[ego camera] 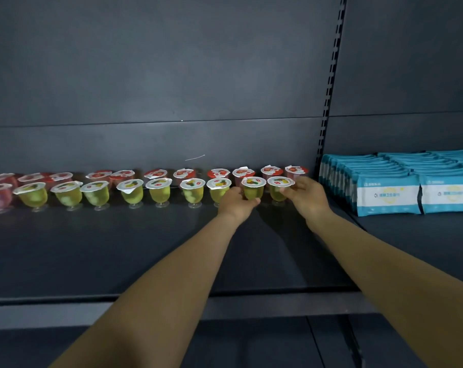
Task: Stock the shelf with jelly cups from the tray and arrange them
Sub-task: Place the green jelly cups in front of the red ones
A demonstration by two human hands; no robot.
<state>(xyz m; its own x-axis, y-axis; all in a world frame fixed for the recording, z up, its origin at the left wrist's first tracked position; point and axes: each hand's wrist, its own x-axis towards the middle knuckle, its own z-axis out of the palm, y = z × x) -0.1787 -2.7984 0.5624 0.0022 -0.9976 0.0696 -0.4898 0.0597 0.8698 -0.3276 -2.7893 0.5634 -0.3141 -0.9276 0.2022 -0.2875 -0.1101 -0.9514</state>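
Two rows of jelly cups stand along the back of the dark shelf (119, 248). Red cups (156, 173) fill the rear row and yellow-green cups (160, 191) the front row. My left hand (237, 203) grips the second yellow-green cup from the right (253, 187) around its lower body. My right hand (306, 195) holds the rightmost yellow-green cup (279, 188) with its fingers at the cup's side. Both cups stand upright at the right end of the front row. The tray is not in view.
Stacks of blue and white packets (392, 192) lie on the neighbouring shelf section at the right, past a slotted upright post (328, 107). The shelf's front lip (145, 312) runs below my forearms. The shelf's back panel rises behind the cups.
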